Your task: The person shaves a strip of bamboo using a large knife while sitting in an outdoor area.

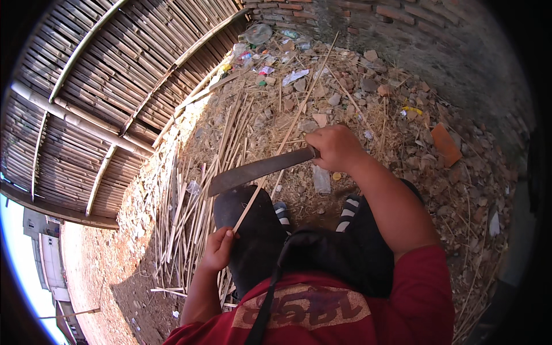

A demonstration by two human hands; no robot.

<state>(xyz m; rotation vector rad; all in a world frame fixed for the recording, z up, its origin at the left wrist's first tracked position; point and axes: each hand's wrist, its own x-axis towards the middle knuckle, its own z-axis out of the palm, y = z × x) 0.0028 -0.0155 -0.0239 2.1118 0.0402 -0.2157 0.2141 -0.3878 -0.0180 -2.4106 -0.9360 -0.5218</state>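
Observation:
My right hand (336, 148) is closed round the handle of a machete (256, 171). Its broad dark blade reaches leftward, the tip over my left knee. Lower left, my left hand (219, 248) grips the near end of a long, thin bamboo strip (299, 112). That strip slants up and away past the blade toward the rubble; the blade crosses in front of it, and whether they touch I cannot tell. Beside my left leg lies a loose pile of split bamboo strips (190, 221).
A bamboo slat panel (86, 98) stands at the left. Along the far and right side runs a brick wall (402, 34). Stones, straw and plastic litter cover the ground, with an orange tile piece (446, 145) at right. My feet in striped footwear (348, 213) are below the machete.

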